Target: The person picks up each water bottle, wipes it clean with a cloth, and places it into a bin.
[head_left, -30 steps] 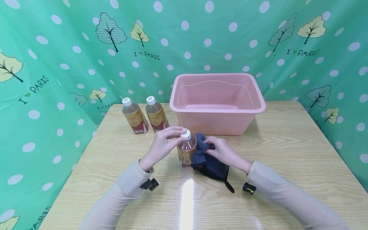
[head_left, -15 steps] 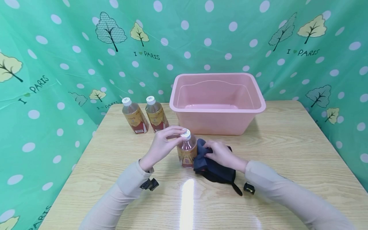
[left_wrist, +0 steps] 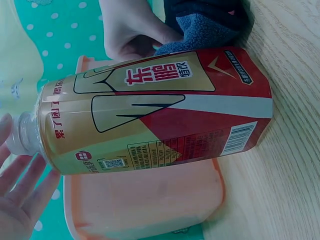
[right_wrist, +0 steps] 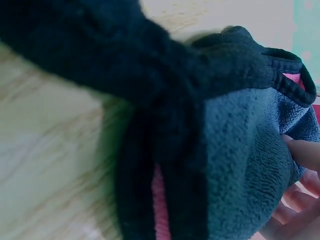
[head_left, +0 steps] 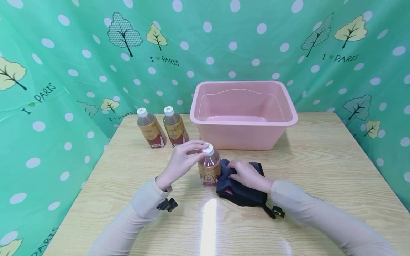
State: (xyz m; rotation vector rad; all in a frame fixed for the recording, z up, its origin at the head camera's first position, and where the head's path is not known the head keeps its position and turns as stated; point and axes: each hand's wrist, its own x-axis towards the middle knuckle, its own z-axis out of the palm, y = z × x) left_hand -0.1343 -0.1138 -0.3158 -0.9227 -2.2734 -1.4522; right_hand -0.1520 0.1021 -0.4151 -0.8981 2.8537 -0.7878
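Head view: left hand (head_left: 183, 160) clamped on the white cap (head_left: 208, 149) of the front bottle (head_left: 209, 171), thumb and fingers together round it. Bottle stands upright on the wood-grain table (head_left: 320, 160), in front of the pink bin (head_left: 238, 138). Right hand (head_left: 248, 175) pinches a dark cloth (head_left: 246, 195) at the bottle's right side. 2 more capped bottles stand left of the bin: far-left bottle (head_left: 150, 131) and middle bottle (head_left: 174, 128).

Left-wrist view adds what the head view does not resolve: red-and-gold label with large characters, a barcode (left_wrist: 239, 138) near the base and a small QR code (left_wrist: 114, 163). Fingers (left_wrist: 31, 177) on the far side of the cap; bottle crosses the view lengthwise.

Right-wrist view adds the cloth's make: grey pile, black edging, a pink strip (right_wrist: 160, 205) in a slit and a small black loop (right_wrist: 294, 75). Fingers at the right edge press together on the pile; bottle's contact with the cloth cannot be told from here.

Versus 1.0 s earlier: cloth sits lower, spread flatter and further right, its strap (head_left: 269, 212) now close to the right wrist; right hand shifted slightly with it. Left hand, all 3 bottles and bin essentially unchanged.
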